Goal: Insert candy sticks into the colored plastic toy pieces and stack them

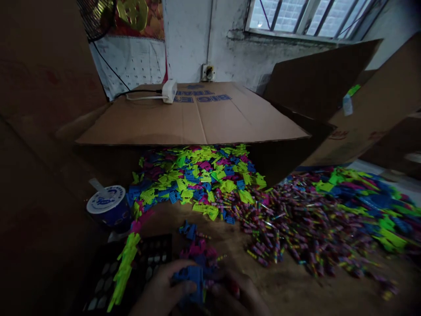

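My left hand (164, 287) is closed round a blue plastic piece (194, 281), thumb on its near face. Close beside it on the right, my right hand (241, 294) is dark and blurred, its fingers bent in toward the blue piece. What those fingers hold is hidden, though a small reddish spot shows among them. Just beyond both hands lie pink plastic pieces (200, 250) and another blue piece (188, 230). Left of my hands, a yellow-green row of plastic pieces (125, 267) lies across a black crate (158, 243) with holes.
A heap of coloured plastic pieces (200, 173) spills from under a cardboard flap (197, 123). Many small striped tubes (296, 219) cover the right. More bright pieces (375, 202) lie beyond them. A lidded blue tub (110, 210) stands left. A white adapter (169, 91) rests on the flap.
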{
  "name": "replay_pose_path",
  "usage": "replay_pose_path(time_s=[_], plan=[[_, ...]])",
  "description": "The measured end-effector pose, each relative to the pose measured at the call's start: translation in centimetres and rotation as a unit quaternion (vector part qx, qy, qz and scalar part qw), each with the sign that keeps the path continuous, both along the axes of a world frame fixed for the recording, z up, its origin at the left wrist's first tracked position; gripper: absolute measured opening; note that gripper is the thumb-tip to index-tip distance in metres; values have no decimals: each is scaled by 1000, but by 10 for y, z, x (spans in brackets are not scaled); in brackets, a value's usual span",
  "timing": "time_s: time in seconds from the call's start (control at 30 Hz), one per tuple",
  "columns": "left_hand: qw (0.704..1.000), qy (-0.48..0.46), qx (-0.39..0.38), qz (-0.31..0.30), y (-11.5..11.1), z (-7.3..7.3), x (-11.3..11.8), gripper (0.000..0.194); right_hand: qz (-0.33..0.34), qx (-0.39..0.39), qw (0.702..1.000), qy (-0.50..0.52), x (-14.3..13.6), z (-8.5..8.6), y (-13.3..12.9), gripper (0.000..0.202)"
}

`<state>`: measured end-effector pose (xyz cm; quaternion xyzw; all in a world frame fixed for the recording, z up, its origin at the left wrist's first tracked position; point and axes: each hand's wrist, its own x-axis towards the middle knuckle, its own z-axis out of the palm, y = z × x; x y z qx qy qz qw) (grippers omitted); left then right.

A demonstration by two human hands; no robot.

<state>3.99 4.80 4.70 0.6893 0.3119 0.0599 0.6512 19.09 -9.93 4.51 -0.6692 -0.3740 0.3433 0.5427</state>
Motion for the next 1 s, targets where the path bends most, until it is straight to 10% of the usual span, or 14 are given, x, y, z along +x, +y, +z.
replay_pose_path(time_s=[0.3, 0.57, 0.77, 1.0], plan=[[913, 28, 404, -51, 17, -41, 24, 52, -161, -52, 965, -201, 67, -11, -1, 41], [887, 64, 458, -1, 32, -17, 108, 32, -107, -312, 853, -403, 92, -35, -31, 38], [890, 83, 448, -7, 52, -27, 187, 44, -105, -299, 818, -480, 87, -63, -29, 48], [924, 48, 378, 22, 60, -32, 175, 58, -102, -171, 918, -343, 100, -84, -29, 55]])
